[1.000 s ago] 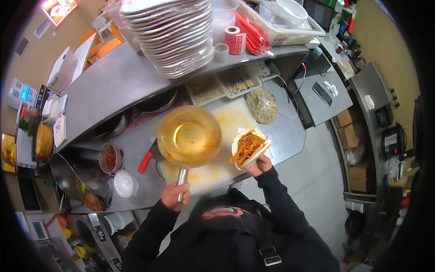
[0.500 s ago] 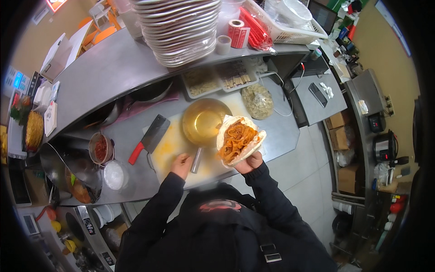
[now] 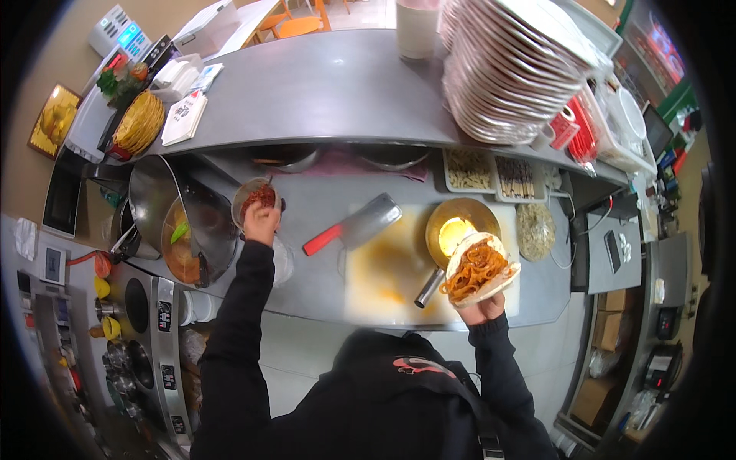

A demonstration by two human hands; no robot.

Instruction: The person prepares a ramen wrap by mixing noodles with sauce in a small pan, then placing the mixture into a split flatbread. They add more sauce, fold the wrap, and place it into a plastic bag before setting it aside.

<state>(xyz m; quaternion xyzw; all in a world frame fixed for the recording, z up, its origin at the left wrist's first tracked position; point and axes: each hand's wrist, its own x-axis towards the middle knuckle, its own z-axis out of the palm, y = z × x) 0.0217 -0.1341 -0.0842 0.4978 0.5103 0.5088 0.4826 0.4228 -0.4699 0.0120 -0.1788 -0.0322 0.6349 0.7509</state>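
My right hand (image 3: 481, 308) holds a flatbread (image 3: 480, 270) filled with orange shredded food, above the right part of the yellowish cutting board (image 3: 387, 276). My left hand (image 3: 261, 223) reaches out to the left and rests on the rim of a small metal bowl of dark red sauce (image 3: 258, 196). A brass-coloured pan (image 3: 457, 226) with a metal handle sits on the board behind the flatbread. A cleaver with a red handle (image 3: 353, 225) lies on the steel counter between my hands.
A large pot of broth (image 3: 185, 231) stands at the left by induction burners (image 3: 139, 307). Trays of toppings (image 3: 494, 172) and a covered bowl (image 3: 534, 230) sit at the right. A tall stack of plates (image 3: 510, 69) stands on the raised shelf.
My left hand has let go of the pan handle and reached left to the red sauce bowl. The pan now rests on the board. The view has swung left.
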